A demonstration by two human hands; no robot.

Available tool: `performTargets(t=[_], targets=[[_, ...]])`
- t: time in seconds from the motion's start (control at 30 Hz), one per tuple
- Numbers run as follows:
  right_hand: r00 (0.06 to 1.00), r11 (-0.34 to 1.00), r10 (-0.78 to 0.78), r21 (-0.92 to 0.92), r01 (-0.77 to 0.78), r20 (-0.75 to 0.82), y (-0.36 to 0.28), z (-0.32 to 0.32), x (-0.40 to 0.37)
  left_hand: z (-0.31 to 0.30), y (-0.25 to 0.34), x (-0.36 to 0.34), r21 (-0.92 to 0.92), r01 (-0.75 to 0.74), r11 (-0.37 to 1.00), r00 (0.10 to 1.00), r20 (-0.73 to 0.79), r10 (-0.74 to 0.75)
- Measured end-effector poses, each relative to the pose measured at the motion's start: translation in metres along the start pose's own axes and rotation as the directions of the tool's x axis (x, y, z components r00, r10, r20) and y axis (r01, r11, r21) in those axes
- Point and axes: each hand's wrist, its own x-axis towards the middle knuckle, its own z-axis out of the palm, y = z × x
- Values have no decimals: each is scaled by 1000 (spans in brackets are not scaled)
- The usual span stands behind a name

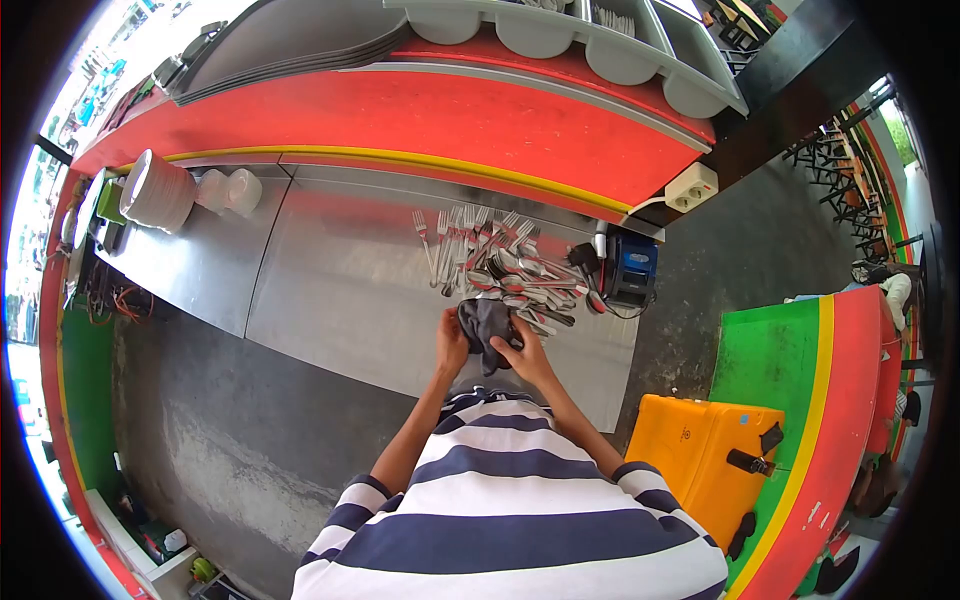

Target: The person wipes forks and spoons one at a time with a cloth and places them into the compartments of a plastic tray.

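A dark grey cloth [484, 330] is bunched between my two hands at the near edge of the metal counter. My left hand [453, 340] grips its left side, and my right hand [524, 352] holds its right side with the fingers closed on it. Whether a utensil is inside the cloth cannot be made out. Just beyond it lies a loose pile of cutlery: forks [440, 235] at the back left and spoons [515, 283] nearer and to the right, some touching the cloth.
A blue and black device [632, 270] with a cable stands right of the cutlery. Stacked white plates [158, 192] are at the far left. A grey cutlery tray [625, 50] sits on the red ledge [400, 115]. An orange case [690, 460] stands at the lower right.
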Motion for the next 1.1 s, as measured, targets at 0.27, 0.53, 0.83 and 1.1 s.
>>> performTargets(t=[0.27,0.53,0.83,1.1], targets=[[964,992,-2,-118,-30,-268,-16,16,-4,10,20,-29,324,-148,935,972,223,76],[897,959,220,252,-128,-382,-7,11,4,12,45,-51,511,-186,839,941,338,3],[844,822,438,518,-237,-310,1,-16,33,10,67,-68,411,-235,881,910,410,51],[881,999,-43,-38,29,-471,1,-38,61,3,76,-69,399,-169,901,906,424,-18]])
